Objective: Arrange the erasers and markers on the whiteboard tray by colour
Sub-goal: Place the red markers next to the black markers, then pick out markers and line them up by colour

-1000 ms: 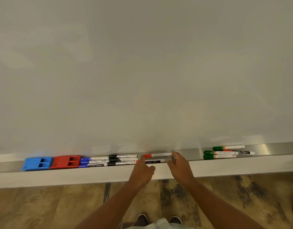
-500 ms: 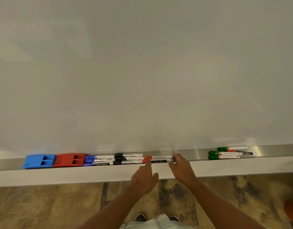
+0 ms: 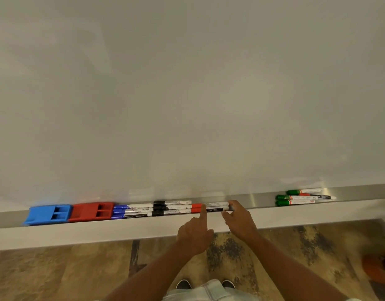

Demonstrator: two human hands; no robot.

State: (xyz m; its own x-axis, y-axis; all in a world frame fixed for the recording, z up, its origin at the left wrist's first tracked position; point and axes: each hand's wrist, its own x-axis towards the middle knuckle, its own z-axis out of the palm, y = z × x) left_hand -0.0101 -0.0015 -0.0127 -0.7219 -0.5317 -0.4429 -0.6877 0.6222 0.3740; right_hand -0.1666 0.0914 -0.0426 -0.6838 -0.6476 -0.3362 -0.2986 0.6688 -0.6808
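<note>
On the metal whiteboard tray [image 3: 257,200] lie, from left to right, a blue eraser [image 3: 47,214], a red eraser [image 3: 90,211], blue markers [image 3: 130,211], black markers [image 3: 172,207] and two red markers [image 3: 215,207], all touching end to end. My left hand [image 3: 195,233] has its fingers curled, and only the index fingertip rests on the red markers. My right hand [image 3: 239,220] pinches the red markers' right ends between thumb and forefinger. Green markers [image 3: 295,200] lie apart at the right, with a red-and-black marker [image 3: 319,196] among them.
The whiteboard [image 3: 187,94] fills the view above the tray. A bare stretch of tray separates the red markers from the green group. Below are a patterned floor [image 3: 57,272] and my shoes [image 3: 205,284]. An orange object [image 3: 380,268] sits at the lower right.
The red markers have slid left until they touch the black markers. My left index finger has stretched out onto them, and my right hand stays at their right ends.
</note>
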